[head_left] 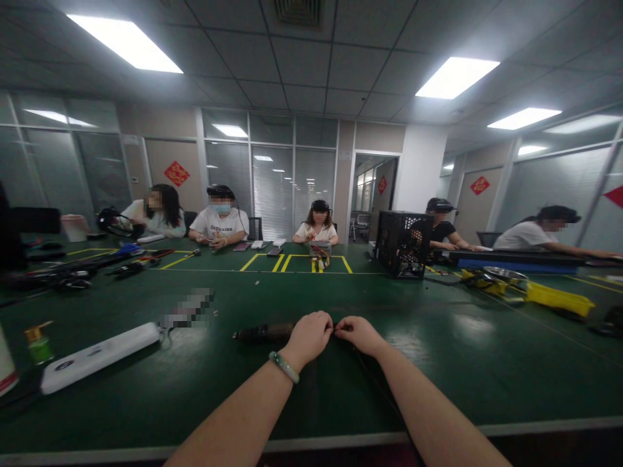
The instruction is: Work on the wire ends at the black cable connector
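My left hand (pixel 311 335) is closed round the end of a dark, rod-shaped tool (pixel 263 334) that lies on the green table (pixel 438 363) and points left. A green bead bracelet (pixel 285 366) sits on that wrist. My right hand (pixel 357 332) is pinched shut right beside the left, fingertips meeting it at the tool's end. A thin black cable (pixel 374 383) runs from the hands back toward me along my right forearm. What the right fingers pinch is too small to name.
A white power strip (pixel 97 357) and a small green bottle (pixel 39 344) lie at left. A black computer case (pixel 403 244), a yellow tray (pixel 557 298) and tools stand farther back. Several other people sit at the far and right sides.
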`<state>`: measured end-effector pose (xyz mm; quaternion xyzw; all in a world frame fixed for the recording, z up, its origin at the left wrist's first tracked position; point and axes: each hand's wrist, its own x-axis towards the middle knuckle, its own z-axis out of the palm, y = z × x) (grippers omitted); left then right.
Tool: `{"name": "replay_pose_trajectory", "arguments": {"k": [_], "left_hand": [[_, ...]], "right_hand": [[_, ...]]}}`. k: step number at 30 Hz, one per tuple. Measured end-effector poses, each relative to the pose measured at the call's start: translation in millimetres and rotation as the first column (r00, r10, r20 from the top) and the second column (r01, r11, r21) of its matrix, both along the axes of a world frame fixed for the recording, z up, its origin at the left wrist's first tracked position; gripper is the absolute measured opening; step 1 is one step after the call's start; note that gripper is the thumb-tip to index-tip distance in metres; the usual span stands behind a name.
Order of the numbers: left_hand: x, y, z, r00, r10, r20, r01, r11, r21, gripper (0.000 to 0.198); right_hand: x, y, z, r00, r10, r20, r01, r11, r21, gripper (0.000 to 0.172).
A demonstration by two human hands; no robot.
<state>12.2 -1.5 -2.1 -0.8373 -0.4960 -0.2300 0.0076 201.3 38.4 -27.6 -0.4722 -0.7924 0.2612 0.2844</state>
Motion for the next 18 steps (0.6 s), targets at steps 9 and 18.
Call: {"name": "replay_pose_trajectory", "arguments": {"k": [9,18], "left_hand": [[0.8,-4.7,5.5,1.0,0.007,0.011,-0.007,1.0,-0.022,0.016],[0.1,-3.3,2.9,0.999,-0.008,0.033,0.007,1.0,0.006,0.013]], "right_hand": [[-0.8,-3.3,3.4,0.999,-0.028,0.019,0.028,0.999,-0.015,0.018],[-2.9,-5.3,6.3,0.998,-0.035,0.046,0.034,0.999,0.026,0.02]]}}
